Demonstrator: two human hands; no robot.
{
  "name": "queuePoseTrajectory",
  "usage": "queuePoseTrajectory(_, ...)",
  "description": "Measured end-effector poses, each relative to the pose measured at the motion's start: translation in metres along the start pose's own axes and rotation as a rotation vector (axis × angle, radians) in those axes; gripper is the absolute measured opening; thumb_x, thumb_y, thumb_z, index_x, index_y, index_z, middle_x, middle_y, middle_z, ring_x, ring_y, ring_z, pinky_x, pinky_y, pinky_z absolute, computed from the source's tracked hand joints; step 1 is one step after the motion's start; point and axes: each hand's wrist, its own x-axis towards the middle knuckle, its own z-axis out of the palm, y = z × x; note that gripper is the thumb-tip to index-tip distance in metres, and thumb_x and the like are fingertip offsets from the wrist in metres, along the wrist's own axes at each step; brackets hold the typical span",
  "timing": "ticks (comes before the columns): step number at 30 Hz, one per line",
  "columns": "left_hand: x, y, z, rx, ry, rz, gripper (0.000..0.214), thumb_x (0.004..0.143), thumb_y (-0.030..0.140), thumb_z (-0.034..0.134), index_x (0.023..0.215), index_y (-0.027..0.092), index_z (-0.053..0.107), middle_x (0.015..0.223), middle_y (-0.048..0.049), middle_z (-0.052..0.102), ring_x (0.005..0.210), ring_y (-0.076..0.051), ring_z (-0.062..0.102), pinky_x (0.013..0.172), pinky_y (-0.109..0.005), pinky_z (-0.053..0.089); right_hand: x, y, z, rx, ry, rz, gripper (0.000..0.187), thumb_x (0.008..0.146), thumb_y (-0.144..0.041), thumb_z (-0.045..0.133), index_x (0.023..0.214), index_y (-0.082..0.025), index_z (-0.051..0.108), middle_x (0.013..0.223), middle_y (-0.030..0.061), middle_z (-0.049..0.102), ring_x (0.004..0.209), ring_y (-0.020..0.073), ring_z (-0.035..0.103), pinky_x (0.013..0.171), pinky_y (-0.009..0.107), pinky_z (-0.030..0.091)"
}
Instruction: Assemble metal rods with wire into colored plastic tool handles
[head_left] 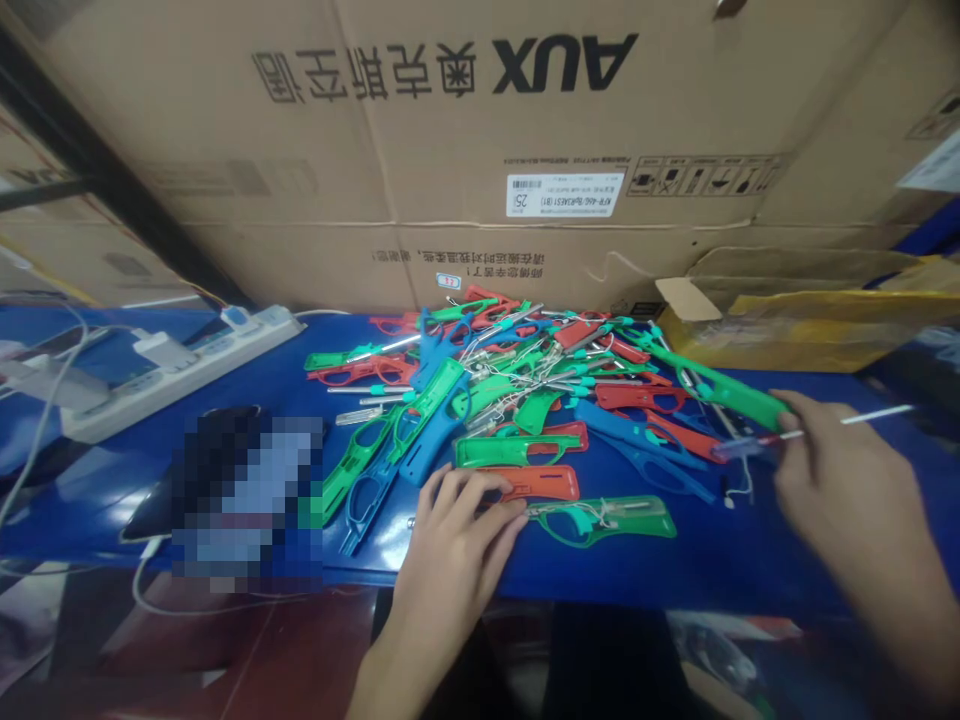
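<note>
In front of me lies a green half-shell of a long-nosed lighter, with a small trigger and a wired part in it. My left hand has its fingertips closed at this shell's narrow end, beside an orange half-shell. At the right, my blurred right hand grips the end of another green lighter shell. A thin rod with a clear purplish end also passes through its fingers; its kind is unclear. Between the hands spreads a heap of red, green and blue lighter shells with metal tubes.
A large cardboard box stands behind the heap on the blue table. An open box with yellow tape is at the back right. At the left are a white power strip, cables, and a blurred-out dark device.
</note>
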Motion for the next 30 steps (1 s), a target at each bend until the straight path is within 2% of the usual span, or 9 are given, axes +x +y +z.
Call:
queuePoseTrajectory(2, 0.0, 0.0, 0.0, -0.005, 0.005, 0.006, 0.014, 0.101, 0.018, 0.063, 0.108, 0.024, 0.073, 0.112, -0.0044, 0.07, 0.104, -0.025, 0.061, 0.104, -0.057, 0.042, -0.022, 0.002, -0.003, 0.236, 0.066, -0.027, 0.044, 0.102, -0.032, 0.036, 0.128, -0.014, 0.067, 0.106, 0.0171, 0.073, 0.095, 0.0288, 0.072, 0.076, 0.038, 0.053)
queuePoseTrajectory(4, -0.001, 0.0, 0.0, -0.014, 0.008, 0.012, 0.014, 0.101, 0.018, 0.063, 0.108, 0.024, 0.073, 0.113, -0.0043, 0.07, 0.104, -0.025, 0.061, 0.104, -0.056, 0.042, -0.039, 0.001, -0.006, 0.402, 0.021, -0.067, 0.04, 0.102, -0.043, 0.046, 0.128, -0.023, 0.068, 0.104, 0.0115, 0.073, 0.085, 0.0228, 0.072, 0.071, 0.032, 0.055)
queuePoseTrajectory(7, -0.002, -0.001, 0.0, -0.025, 0.007, 0.016, 0.015, 0.101, 0.018, 0.063, 0.109, 0.025, 0.073, 0.112, -0.0043, 0.07, 0.104, -0.025, 0.061, 0.103, -0.056, 0.043, -0.055, -0.008, -0.007, 0.576, -0.059, -0.224, 0.041, 0.098, -0.055, 0.059, 0.127, -0.029, 0.07, 0.104, 0.0073, 0.075, 0.078, 0.0185, 0.074, 0.058, 0.025, 0.055)
queuePoseTrajectory(11, -0.003, -0.002, 0.001, -0.027, 0.01, 0.009, 0.014, 0.101, 0.018, 0.063, 0.109, 0.024, 0.074, 0.112, -0.0049, 0.07, 0.105, -0.026, 0.062, 0.103, -0.057, 0.042, -0.062, -0.021, 0.004, 0.739, -0.141, -0.438, 0.028, 0.098, -0.051, 0.062, 0.116, -0.034, 0.075, 0.101, 0.0014, 0.077, 0.08, 0.0172, 0.076, 0.063, 0.021, 0.06)
queuePoseTrajectory(14, -0.003, -0.003, 0.001, -0.034, 0.004, 0.015, 0.017, 0.1, 0.016, 0.063, 0.11, 0.024, 0.074, 0.115, -0.0053, 0.07, 0.106, -0.026, 0.062, 0.104, -0.057, 0.042, -0.061, -0.026, 0.017, 0.778, -0.309, -0.498, 0.027, 0.097, -0.043, 0.066, 0.122, -0.034, 0.072, 0.108, 0.0014, 0.076, 0.091, 0.019, 0.077, 0.075, 0.024, 0.063)
queuePoseTrajectory(16, -0.004, -0.004, 0.001, -0.032, 0.004, 0.018, 0.019, 0.1, 0.015, 0.064, 0.112, 0.025, 0.074, 0.115, -0.0052, 0.07, 0.108, -0.026, 0.062, 0.105, -0.057, 0.042, -0.06, -0.027, 0.024, 0.769, -0.368, -0.523, 0.028, 0.097, -0.039, 0.066, 0.124, -0.033, 0.072, 0.117, 0.0031, 0.076, 0.103, 0.0213, 0.075, 0.084, 0.029, 0.063)
queuePoseTrajectory(21, -0.003, -0.004, 0.0, -0.025, 0.001, 0.001, 0.016, 0.1, 0.02, 0.066, 0.111, 0.026, 0.074, 0.115, -0.0044, 0.072, 0.106, -0.025, 0.063, 0.105, -0.056, 0.044, -0.057, -0.025, 0.033, 0.724, -0.326, -0.572, 0.027, 0.097, -0.041, 0.066, 0.122, -0.033, 0.074, 0.131, 0.0045, 0.074, 0.121, 0.0253, 0.07, 0.099, 0.04, 0.06)
queuePoseTrajectory(25, -0.003, -0.003, 0.001, -0.043, 0.011, -0.003, 0.013, 0.1, 0.02, 0.065, 0.109, 0.025, 0.074, 0.113, -0.0035, 0.072, 0.103, -0.025, 0.065, 0.104, -0.054, 0.043, -0.059, -0.021, 0.038, 0.665, -0.317, -0.563, 0.03, 0.098, -0.043, 0.063, 0.125, -0.033, 0.073, 0.13, 0.005, 0.074, 0.118, 0.0262, 0.072, 0.097, 0.042, 0.062)
queuePoseTrajectory(30, -0.004, -0.005, 0.004, -0.051, 0.013, -0.001, 0.013, 0.1, 0.019, 0.065, 0.11, 0.024, 0.072, 0.114, -0.0034, 0.072, 0.105, -0.025, 0.063, 0.104, -0.054, 0.04, -0.062, -0.022, 0.041, 0.649, -0.278, -0.573, 0.028, 0.099, -0.043, 0.062, 0.124, -0.035, 0.072, 0.124, 0.0036, 0.074, 0.111, 0.0231, 0.074, 0.093, 0.038, 0.063)
